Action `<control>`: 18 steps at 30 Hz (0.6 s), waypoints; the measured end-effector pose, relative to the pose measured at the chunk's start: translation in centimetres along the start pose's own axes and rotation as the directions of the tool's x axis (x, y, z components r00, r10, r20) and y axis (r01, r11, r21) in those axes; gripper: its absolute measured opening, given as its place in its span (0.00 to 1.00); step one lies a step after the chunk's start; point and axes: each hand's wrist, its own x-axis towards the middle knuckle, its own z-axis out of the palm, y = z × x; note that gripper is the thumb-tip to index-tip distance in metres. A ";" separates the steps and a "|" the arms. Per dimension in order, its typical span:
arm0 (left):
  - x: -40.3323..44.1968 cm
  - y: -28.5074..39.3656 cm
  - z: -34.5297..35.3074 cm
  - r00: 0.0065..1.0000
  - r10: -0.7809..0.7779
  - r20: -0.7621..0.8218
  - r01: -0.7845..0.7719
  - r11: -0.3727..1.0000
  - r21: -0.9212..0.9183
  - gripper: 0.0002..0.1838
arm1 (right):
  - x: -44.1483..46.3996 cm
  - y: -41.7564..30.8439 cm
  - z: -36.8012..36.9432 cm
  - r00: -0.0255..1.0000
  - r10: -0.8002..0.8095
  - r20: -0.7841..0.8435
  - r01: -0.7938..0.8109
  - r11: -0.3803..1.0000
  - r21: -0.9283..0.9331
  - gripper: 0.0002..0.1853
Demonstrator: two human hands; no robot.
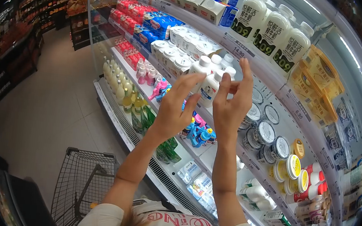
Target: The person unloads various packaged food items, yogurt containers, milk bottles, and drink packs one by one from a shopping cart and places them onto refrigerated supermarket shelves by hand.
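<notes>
My left hand (174, 108) is raised in front of the chilled shelves, its fingers curved and its thumb held apart. To the right is my right hand (233, 105), with fingers stretched upward. Between the two hands stands a white bottle (210, 88) with a white cap and a small blue-marked label. Another white bottle (200, 67) is just left of it, partly covered by my left fingers, and more white caps show behind. Both hands overlap the bottles in view; whether they touch them I cannot tell. Nothing is visibly held.
Large milk bottles (272, 31) stand on the shelf above, with price labels (239, 51) along its edge. Round tubs (265, 133) fill the shelf at right. White multipacks (171, 58) sit at left. A wire shopping cart (78, 177) is at lower left, beside the tiled floor (56, 82).
</notes>
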 end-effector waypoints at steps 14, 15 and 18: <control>-54.1 15.6 -11.7 0.337 -0.609 -0.718 0.814 -0.194 0.547 0.12 | -47.0 -0.6 8.9 0.030 -0.569 0.822 -0.065 0.819 0.570 0.28; -54.8 17.2 -10.9 0.244 -0.592 -0.768 0.819 -0.299 0.490 0.12 | -48.8 -1.0 8.8 -0.025 -0.608 0.794 0.005 0.794 0.608 0.30; -56.7 20.2 -9.1 0.101 -0.502 -0.859 0.831 -0.432 0.351 0.13 | -53.9 -0.4 8.7 -0.102 -0.670 0.735 0.140 0.722 0.678 0.27</control>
